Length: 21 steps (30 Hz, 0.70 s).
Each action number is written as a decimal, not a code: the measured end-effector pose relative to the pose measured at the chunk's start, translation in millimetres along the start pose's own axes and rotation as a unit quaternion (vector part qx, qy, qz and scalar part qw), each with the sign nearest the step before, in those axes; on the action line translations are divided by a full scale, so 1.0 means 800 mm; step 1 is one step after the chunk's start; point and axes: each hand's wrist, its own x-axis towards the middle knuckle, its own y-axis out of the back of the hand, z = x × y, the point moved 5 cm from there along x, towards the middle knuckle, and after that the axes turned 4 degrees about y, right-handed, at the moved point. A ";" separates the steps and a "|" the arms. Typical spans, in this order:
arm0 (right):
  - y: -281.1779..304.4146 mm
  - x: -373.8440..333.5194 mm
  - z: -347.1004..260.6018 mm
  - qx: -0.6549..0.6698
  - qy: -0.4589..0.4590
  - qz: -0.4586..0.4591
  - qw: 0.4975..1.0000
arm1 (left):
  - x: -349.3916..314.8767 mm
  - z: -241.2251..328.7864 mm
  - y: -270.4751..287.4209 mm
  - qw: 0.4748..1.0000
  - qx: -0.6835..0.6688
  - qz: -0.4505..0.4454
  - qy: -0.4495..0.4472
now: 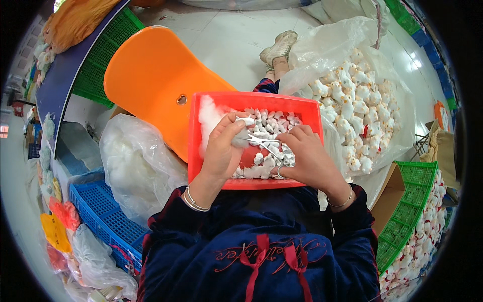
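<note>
On my lap rests a red plastic tray with several small white fabric pieces in it and a tuft of white fluffy stuffing in its left corner. Above the tray my left hand is closed, pinching a small white plush piece between thumb and fingers. A pair of metal scissors is in my right hand, its fingers curled round the handles. The blades point left, toward my left hand, and look slightly apart.
An orange chair stands beyond the tray at left, near a clear bag of stuffing and a blue crate. To the right, a big clear bag holds many white plush figures. A green crate is at lower right.
</note>
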 end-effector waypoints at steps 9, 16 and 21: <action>-0.004 0.009 0.041 -0.039 -0.022 -0.071 0.996 | 0.001 0.075 0.075 0.986 0.073 0.080 -0.126; -0.023 0.040 0.033 0.014 0.021 -0.118 0.993 | -0.012 0.085 0.088 0.965 0.222 0.100 -0.096; 0.012 0.019 0.013 0.097 0.026 -0.093 0.991 | -0.034 0.060 0.064 0.948 0.305 0.086 -0.037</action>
